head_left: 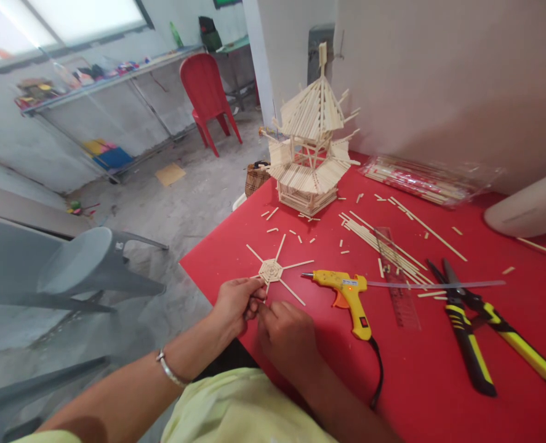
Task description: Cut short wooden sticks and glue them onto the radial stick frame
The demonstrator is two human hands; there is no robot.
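Note:
A small hexagonal stick piece with several spokes [273, 269] lies flat on the red table [328, 363] near its left corner. My left hand [236, 301] rests just below it, fingers pinched on the near spoke. My right hand [285, 335] is closed beside the left, fingertips meeting it at that same spoke. A yellow glue gun [346, 295] lies right of my hands, its nozzle pointing at the stick piece. A tall pagoda model of sticks [312, 151] stands farther back.
Loose sticks [383, 243] and short offcuts litter the table. A red ruler [395, 280], black-and-yellow snips [473, 329] and a packet of sticks [423, 178] lie to the right. A grey chair [88, 264] and a red chair [208, 92] stand on the floor left.

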